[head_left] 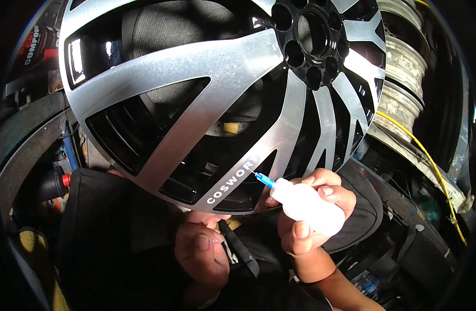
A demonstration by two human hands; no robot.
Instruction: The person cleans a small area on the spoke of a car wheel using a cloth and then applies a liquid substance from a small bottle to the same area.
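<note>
A large alloy wheel with silver spoke faces and black recesses fills the upper middle. White lettering runs along one lower spoke. My right hand grips a white squeeze bottle, tilted up to the left. Its blue needle tip points at the upper end of the lettering; whether the needle touches the spoke is too fine to tell. Just under the wheel's near edge, my left hand has its fingers curled closed, and what they hold, if anything, is hidden. Beside it hangs a dark flat strip.
Several worn, dirty wheel rims are stacked at the right. A yellow hose runs down past them. Metal frame bars stand at the left, with a dark printed container behind. A black thing with a red knob sits below.
</note>
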